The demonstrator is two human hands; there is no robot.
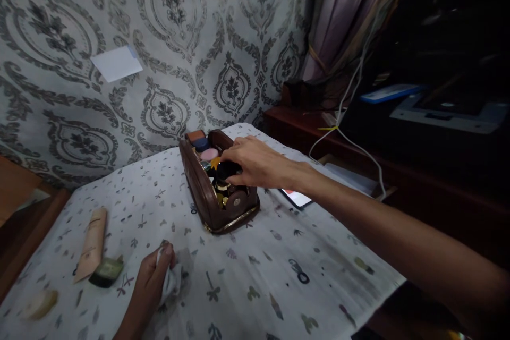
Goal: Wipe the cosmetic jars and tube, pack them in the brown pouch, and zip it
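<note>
A brown zip bag (207, 196) stands unzipped on the cloth-covered table, packed with small cosmetics. Inside it show a pink round lid (209, 154), a dark blue item (201, 144) and gold-coloured caps. My right hand (249, 162) reaches into the bag from the right, thumb and fingers closed around a black item (228, 170) whose kind I cannot make out. Nearer to me, my left hand (153, 271) is closed on a crumpled white cloth (171, 282). To its left lie a beige squeeze tube (92, 241) and a small green container (107, 272).
A blurred cream-coloured round item (42, 304) lies at the table's near left. Behind the bag, a phone (295, 197) is partly covered by my right forearm. White cables (360, 143) hang by the dark red furniture on the right. Patterned wallpaper bears a white paper (116, 64).
</note>
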